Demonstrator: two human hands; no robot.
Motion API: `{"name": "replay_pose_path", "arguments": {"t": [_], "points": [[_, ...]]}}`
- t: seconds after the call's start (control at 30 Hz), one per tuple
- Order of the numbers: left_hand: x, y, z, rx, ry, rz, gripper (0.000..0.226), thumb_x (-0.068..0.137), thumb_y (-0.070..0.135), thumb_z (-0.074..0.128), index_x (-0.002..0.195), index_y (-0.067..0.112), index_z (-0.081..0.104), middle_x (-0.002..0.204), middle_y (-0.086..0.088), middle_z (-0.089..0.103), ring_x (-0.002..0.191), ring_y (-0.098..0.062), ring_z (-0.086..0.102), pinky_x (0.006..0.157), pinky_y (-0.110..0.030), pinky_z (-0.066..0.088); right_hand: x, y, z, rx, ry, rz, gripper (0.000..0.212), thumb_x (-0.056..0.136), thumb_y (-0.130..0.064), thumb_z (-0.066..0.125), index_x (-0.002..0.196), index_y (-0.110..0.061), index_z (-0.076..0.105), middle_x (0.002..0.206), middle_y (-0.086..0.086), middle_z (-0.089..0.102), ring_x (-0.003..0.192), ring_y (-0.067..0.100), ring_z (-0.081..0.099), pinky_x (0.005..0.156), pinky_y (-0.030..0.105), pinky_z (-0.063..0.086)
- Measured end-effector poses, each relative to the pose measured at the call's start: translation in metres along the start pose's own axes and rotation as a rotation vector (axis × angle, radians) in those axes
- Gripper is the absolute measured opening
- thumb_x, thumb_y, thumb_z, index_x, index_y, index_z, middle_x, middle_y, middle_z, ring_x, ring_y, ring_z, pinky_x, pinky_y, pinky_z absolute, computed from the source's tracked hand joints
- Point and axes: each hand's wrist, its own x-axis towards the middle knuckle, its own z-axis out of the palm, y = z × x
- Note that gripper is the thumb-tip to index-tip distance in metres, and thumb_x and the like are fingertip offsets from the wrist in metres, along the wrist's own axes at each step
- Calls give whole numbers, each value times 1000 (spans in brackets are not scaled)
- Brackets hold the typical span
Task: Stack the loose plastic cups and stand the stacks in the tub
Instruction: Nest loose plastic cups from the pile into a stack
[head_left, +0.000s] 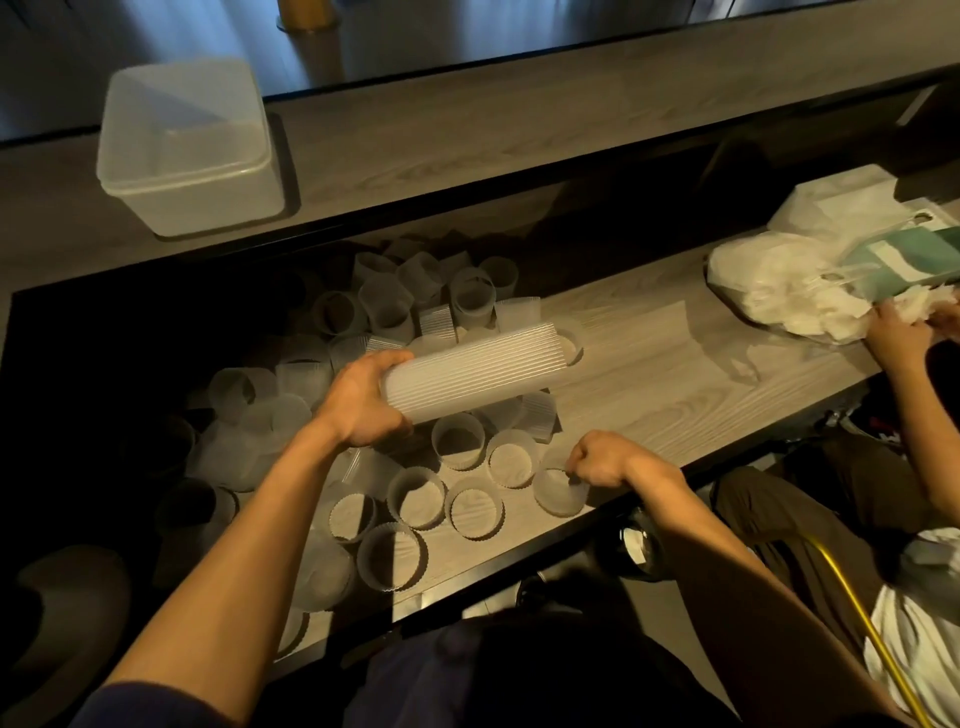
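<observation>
Two hands work: the left hand (363, 402) is curled round the near end of a long stack (478, 371) held level; the right hand (605, 460), fingers bent, pinches the rim of a single cup (558, 496) at five o'clock of the stack, just beside the front edge of the bench (649, 374). I judge the cup should lift straight, turn to match the stack's free end at three o'clock, and slide on squarely so the ribs nest. Loose cups (415, 496) crowd from six round to eleven o'clock; bare bench lies at two o'clock, toward another person's hand (893, 338); the tub (208, 200) stands at eleven o'clock, up a level, well apart.
</observation>
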Motion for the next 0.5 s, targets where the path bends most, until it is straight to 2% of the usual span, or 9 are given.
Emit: {"name": "replay_pose_path", "arguments": {"t": [0.07,0.13,0.17,0.23,0.33,0.43,0.5], "points": [[0,-3,-2,-15,10,-19,90,59,5,88,138,24,50,125,4,43,117,-20,42,95,-41,50,-10,-2,-20,33,36,-20,36,103,-31,50,123,-7,68,128,12,66,117,27,61,102,36,47],[-1,-6,-4,-18,20,-26,91,58,7,88,138,24,50,128,2,45,118,-22,44,92,-38,50,-26,-5,-41,160,61,-53,48,109,-45,30,125,-14,62,130,12,60,120,27,56,102,37,42],[-1,-7,-5,-19,25,-29,91,57,7,88,138,24,50,128,1,46,118,-22,45,90,-36,49,-34,-7,-49,259,76,-68,52,107,-54,22,122,-20,58,123,10,58,118,27,56,101,38,41],[-1,-8,-7,-22,39,-32,90,57,7,88,137,24,51,128,-1,47,117,-22,45,90,-36,48,-48,-11,-64,434,156,-103,62,98,-73,19,119,-26,54,117,5,56,114,27,56,103,43,44],[-4,-8,-12,-29,64,-30,88,58,6,87,136,24,51,127,-1,46,116,-22,44,87,-34,48,-59,-18,-78,586,188,-197,71,78,-85,36,106,-24,59,113,2,62,109,28,60,103,50,49],[-9,-9,-18,-34,110,-30,84,59,6,87,134,26,53,125,0,47,112,-18,44,79,-28,43,-57,-23,-88,667,194,-290,75,62,-83,67,98,-18,65,107,9,70,104,28,67,99,52,54],[-10,-9,-24,-36,143,-37,83,59,6,87,133,27,54,122,2,47,109,-17,44,78,-29,43,-48,-25,-91,704,252,-306,70,61,-71,81,102,-17,61,111,14,69,106,30,68,96,54,55]]}}
